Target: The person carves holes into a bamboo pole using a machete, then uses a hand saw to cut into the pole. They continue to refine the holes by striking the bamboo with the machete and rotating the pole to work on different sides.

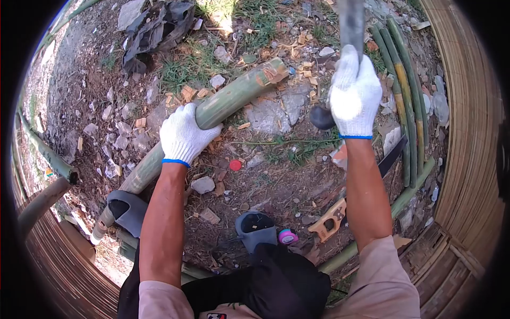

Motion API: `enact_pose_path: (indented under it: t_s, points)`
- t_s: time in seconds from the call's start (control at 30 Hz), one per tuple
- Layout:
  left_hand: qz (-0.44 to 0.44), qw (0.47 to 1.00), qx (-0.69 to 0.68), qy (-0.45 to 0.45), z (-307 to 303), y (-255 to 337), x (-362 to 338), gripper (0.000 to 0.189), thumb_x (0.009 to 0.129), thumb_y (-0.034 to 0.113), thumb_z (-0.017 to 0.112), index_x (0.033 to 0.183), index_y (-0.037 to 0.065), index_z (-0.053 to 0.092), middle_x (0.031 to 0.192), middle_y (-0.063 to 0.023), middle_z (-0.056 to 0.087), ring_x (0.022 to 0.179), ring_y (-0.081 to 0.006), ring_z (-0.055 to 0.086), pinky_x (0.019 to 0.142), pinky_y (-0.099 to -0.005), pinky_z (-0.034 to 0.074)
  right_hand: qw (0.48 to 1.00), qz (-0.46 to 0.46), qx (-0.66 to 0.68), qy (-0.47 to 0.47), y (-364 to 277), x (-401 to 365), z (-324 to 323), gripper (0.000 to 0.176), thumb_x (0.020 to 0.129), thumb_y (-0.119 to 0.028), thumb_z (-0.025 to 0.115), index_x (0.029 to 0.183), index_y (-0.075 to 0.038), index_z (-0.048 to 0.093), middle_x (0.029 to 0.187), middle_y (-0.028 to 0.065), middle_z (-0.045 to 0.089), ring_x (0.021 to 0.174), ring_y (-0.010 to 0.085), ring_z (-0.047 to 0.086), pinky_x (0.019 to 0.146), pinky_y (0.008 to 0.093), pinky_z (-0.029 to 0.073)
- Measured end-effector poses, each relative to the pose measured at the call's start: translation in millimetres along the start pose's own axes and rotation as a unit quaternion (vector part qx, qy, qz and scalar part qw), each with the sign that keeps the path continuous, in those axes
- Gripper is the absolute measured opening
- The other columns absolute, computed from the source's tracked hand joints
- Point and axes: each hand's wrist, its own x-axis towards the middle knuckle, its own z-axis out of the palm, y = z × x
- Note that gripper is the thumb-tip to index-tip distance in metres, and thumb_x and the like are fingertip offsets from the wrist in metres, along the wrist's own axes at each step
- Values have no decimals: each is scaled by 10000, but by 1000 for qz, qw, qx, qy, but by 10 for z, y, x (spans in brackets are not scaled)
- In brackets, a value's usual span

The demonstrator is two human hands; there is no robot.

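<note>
My left hand point(186, 133), in a white glove with a blue cuff, is wrapped round a thick green bamboo pole point(234, 97). The pole lies diagonally, its chipped far end at upper centre. My right hand point(355, 93), also gloved in white, is closed on a tool with a broad grey blade point(351, 24) that points away from me. A dark rounded knob point(321, 118) shows beside this hand, probably the end of the tool's handle. The blade is raised to the right of the pole's chipped end and does not touch it.
A handsaw point(330, 219) and a pink tape measure point(287, 236) lie near my shoes point(256, 226). Thin bamboo poles point(406, 101) lie at right beside a slatted bamboo surface point(470, 117). Dark crumpled material point(154, 34) sits at upper left. Stones and wood chips cover the ground.
</note>
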Motion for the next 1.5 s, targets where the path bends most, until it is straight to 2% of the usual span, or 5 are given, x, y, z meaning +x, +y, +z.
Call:
enact_pose_path:
  t_s: [0.03, 0.07, 0.2, 0.4, 1.5]
  points:
    - [6, 1000, -6, 2, 24, -12, 17, 720, 702, 570, 877, 1230, 103, 731, 1083, -161, 751, 999, -350, 745, 887, -462, 590, 926, 88, 367, -31, 285, 98, -2, 418, 1109, -395, 589, 922, -25, 641, 637, 61, 624, 613, 82, 654, 545, 353, 520]
    - [13, 1000, -12, 6, 27, -15, 15, 727, 703, 578, 873, 1237, 105, 728, 1083, -162, 751, 999, -350, 745, 891, -462, 590, 994, -43, -45, 93, 315, -215, 339, 375, 1094, -359, 575, 984, -9, 653, 774, 264, 705, 727, 472, 721, 636, 522, 558]
    - [4, 1000, -8, 11, 27, -17, 14, 741, 698, 581, 877, 1247, 106, 729, 1103, -160, 755, 1021, -349, 746, 899, -462, 589, 935, -29, -252, -248, 570, -295, 426, 385, 1084, -398, 560, 996, -37, 663, 861, 330, 699, 828, 543, 702, 764, 649, 538]
    - [7, 1000, -1, -7, 4, -11, 24, 740, 703, 581, 871, 1253, 106, 734, 1102, -158, 757, 1020, -349, 748, 893, -457, 592, 964, -204, -167, 46, 467, -264, 409, 360, 1110, -326, 527, 992, -23, 683, 734, 234, 694, 740, 443, 733, 599, 527, 575]
    - [15, 1000, -15, 11, 4, -57, 18, 764, 710, 597, 847, 1289, 109, 744, 1119, -155, 781, 1023, -323, 766, 914, -428, 592, 949, -62, -236, -199, 593, -296, 318, 406, 1071, -424, 588, 1026, -36, 700, 821, 314, 711, 792, 504, 728, 733, 579, 586]
